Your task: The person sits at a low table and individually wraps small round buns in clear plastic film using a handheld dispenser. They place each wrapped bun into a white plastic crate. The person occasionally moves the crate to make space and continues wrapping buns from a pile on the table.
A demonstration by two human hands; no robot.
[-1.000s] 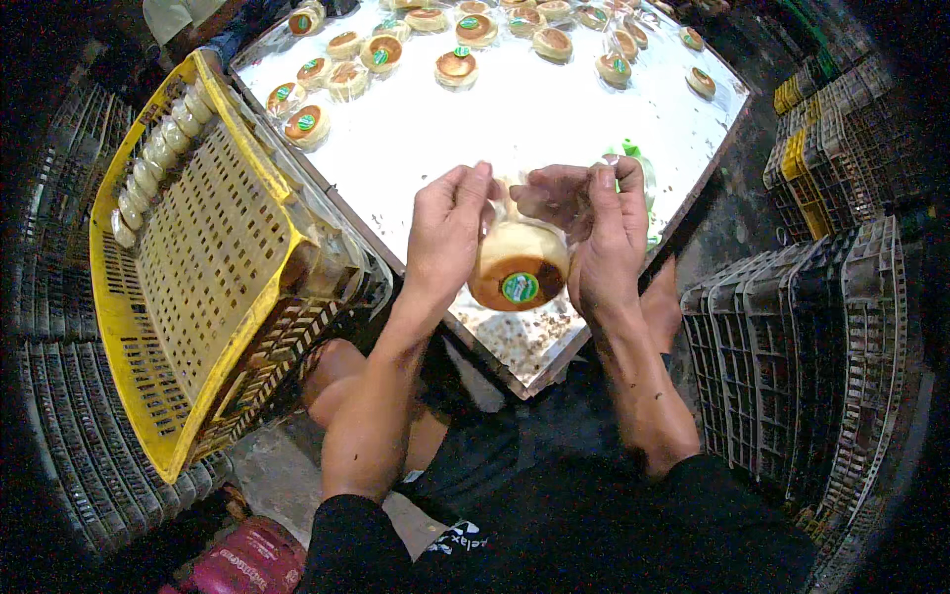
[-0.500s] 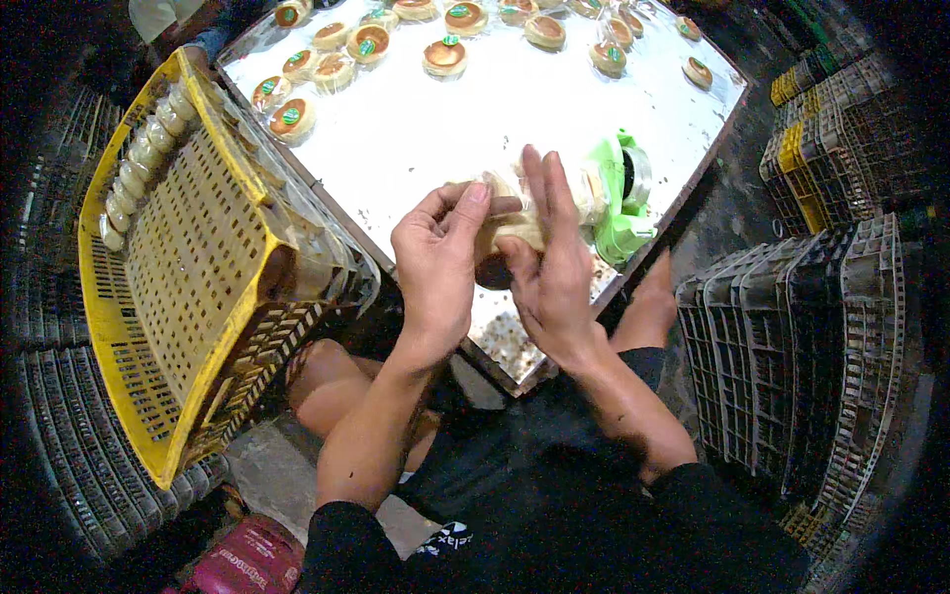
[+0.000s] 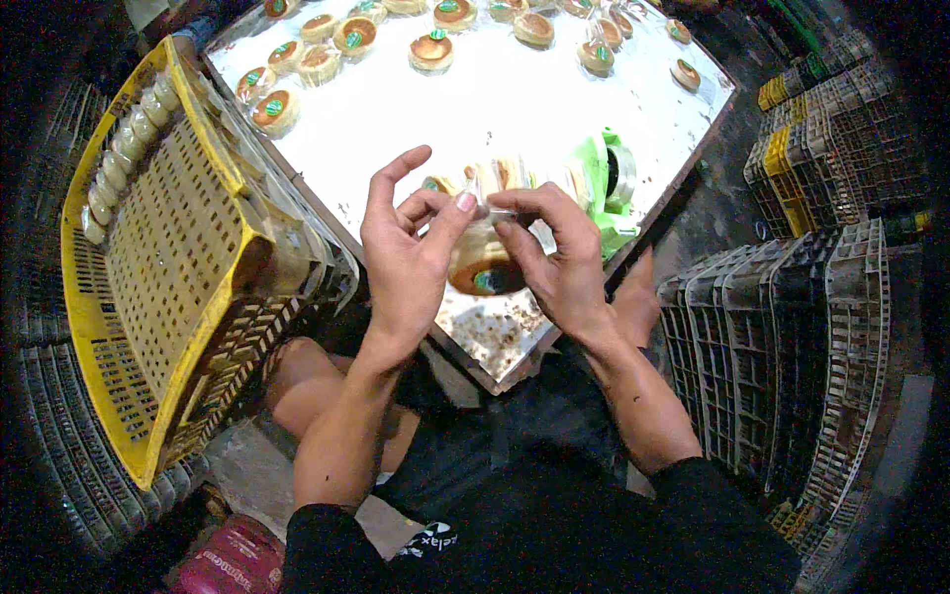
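Observation:
My left hand point(image 3: 411, 243) pinches clear plastic between thumb and fingers, its index finger raised. Close beside it, my right hand point(image 3: 559, 243) pinches the same plastic with thumb and index finger. Just below the fingertips is a round, brown-topped cake point(image 3: 482, 278) with a green sticker, inside that clear plastic bag; whether it rests on the table cannot be told. Beyond my fingers, several more wrapped pastries point(image 3: 510, 174) lie partly hidden. To the right of my right hand stands a bright green tape dispenser point(image 3: 606, 193) with a roll in it.
Several wrapped cakes point(image 3: 431, 52) lie along the far side of the white table point(image 3: 416, 109). A yellow crate point(image 3: 183, 213) with small wrapped pieces leans at the left. Stacked dark crates point(image 3: 762, 346) stand at the right. A dark pink container point(image 3: 233, 556) is at lower left.
My right hand's straight fingers have curled into a pinch. My left index finger has lifted. The cake's brown top and green sticker now show below my hands. The view has shifted slightly.

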